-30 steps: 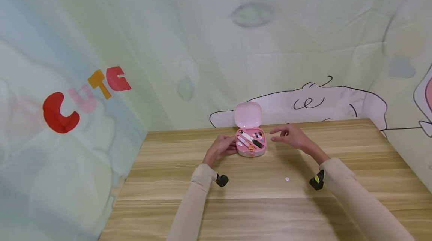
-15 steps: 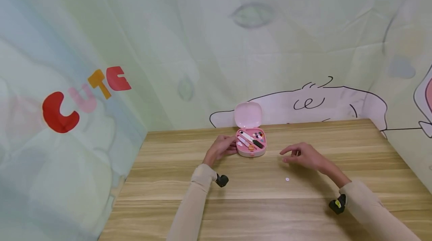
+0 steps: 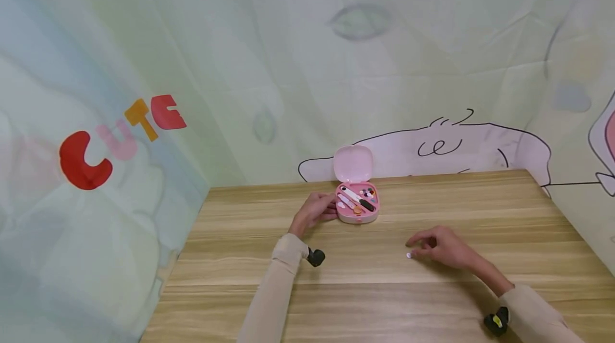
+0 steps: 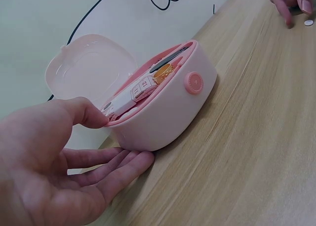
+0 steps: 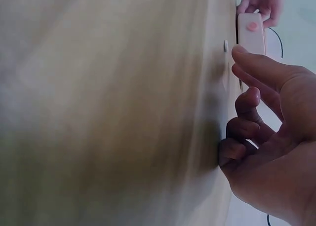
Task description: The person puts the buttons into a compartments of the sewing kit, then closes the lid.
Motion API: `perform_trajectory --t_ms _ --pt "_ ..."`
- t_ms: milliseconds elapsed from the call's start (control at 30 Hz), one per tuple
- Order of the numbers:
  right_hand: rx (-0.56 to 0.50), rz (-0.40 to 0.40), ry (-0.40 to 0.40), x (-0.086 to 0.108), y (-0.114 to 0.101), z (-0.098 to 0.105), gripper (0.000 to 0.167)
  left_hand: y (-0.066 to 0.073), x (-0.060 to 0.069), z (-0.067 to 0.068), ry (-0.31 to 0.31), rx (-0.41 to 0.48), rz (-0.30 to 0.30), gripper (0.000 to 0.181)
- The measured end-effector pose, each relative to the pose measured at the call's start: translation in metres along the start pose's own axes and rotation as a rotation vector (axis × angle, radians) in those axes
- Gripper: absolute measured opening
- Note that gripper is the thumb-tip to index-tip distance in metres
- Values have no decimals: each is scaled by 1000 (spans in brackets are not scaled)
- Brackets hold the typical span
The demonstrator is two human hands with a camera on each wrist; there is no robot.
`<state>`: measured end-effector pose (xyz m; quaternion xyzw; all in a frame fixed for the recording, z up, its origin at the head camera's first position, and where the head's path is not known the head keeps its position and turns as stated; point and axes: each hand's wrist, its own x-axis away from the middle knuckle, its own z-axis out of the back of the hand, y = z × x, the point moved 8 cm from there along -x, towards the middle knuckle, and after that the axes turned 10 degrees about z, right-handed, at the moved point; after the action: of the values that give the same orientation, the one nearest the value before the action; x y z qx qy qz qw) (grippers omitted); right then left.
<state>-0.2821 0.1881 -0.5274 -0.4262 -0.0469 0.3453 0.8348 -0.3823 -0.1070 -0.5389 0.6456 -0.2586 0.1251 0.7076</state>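
A pink sewing box (image 3: pixel 357 218) sits near the back of the table with its lid (image 3: pixel 353 163) raised. My left hand (image 3: pixel 316 208) holds its left side, thumb on the rim and fingers low against the wall. Inside lie a tape measure (image 4: pixel 142 89) with printed numbers, an orange thimble-like piece (image 4: pixel 163 73), a dark-handled tool (image 3: pixel 367 204) and several small coloured buttons (image 3: pixel 368 192). A small white button (image 3: pixel 409 255) lies alone on the wood. My right hand (image 3: pixel 444 247) is beside it, thumb and index finger apart, the other fingers bent; nothing is between them.
The wooden table (image 3: pixel 336 305) meets a printed cloth backdrop (image 3: pixel 269 65) behind the box. Another fall of the cloth, with coloured letters (image 3: pixel 86 160), hangs on the left. Black wrist cameras (image 3: pixel 316 257) sit at both cuffs.
My right hand has moved from the right side of the sewing box toward me, down to the white button. The left hand and the box have stayed in place.
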Motion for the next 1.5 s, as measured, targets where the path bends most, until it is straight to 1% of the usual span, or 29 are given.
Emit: perform_trajectory --t_ms 133,467,567,733,933,1167,1267,1367,1500 --pt "11 23 35 2 -2 -3 18 1 1 1 3 -5 0 31" --pt "31 53 70 3 -4 -8 7 1 3 0 1 5 1 31" --pt "37 66 79 3 -4 -8 6 0 3 1 9 -4 4 32" --pt "36 72 84 3 -5 -9 7 0 3 1 6 -10 4 32" --pt "39 46 58 1 -5 -8 10 1 2 0 -1 -4 1 31" --pt "52 58 2 -6 -7 -5 8 1 2 1 2 -10 -2 32" --pt "48 49 -12 -11 -6 -2 10 1 2 1 7 -16 -2 32" --pt "40 32 -8 -18 -3 1 9 1 2 1 11 -16 -3 31" --pt "16 -12 -2 -31 0 5 3 1 3 0 6 -5 -5 30"
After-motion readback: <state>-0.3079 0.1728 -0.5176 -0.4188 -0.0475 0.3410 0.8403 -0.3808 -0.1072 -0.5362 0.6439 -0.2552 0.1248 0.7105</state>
